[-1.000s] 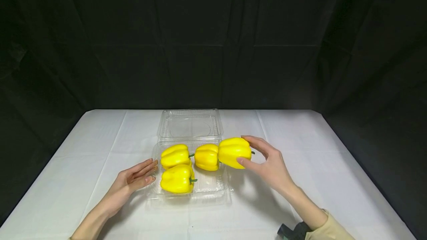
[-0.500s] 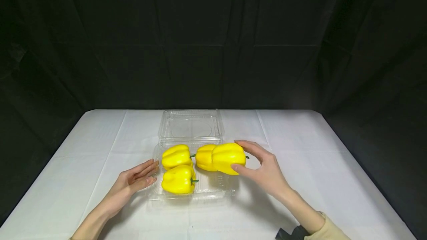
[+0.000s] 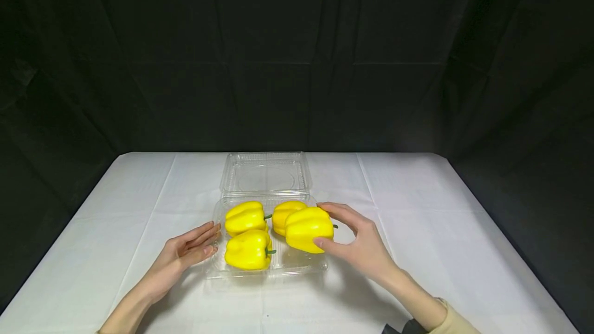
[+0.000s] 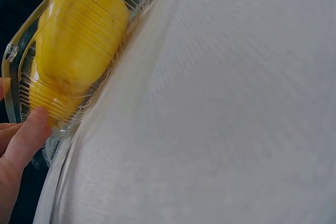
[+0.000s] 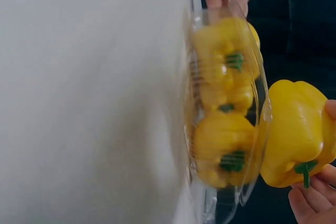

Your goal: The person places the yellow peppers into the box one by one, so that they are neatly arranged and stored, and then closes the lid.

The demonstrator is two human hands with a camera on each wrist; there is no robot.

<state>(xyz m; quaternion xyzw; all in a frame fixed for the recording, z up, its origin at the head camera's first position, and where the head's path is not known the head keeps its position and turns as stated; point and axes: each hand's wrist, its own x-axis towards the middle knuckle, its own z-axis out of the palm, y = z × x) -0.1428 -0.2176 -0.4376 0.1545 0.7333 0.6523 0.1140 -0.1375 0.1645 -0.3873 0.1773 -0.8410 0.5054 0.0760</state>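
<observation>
The right hand (image 3: 366, 244) grips a glossy, firm-looking yellow bell pepper (image 3: 308, 229) by its stem end, probably light but slippery, while the flat-fingered left hand (image 3: 187, 249) steadies the thin clear plastic clamshell tray (image 3: 297, 264).

On the table (image 3: 417, 205) in front of me sits the container (image 3: 297, 267), its open lid (image 3: 264, 177) lying flat behind it. Three peppers lie inside: one far left (image 3: 243, 218), one near left (image 3: 248, 250), one far right (image 3: 283, 213). My right hand (image 3: 359, 241) holds a fourth pepper (image 3: 308, 229) above the near right space. My left hand (image 3: 187, 249) rests against the container's left wall.
</observation>
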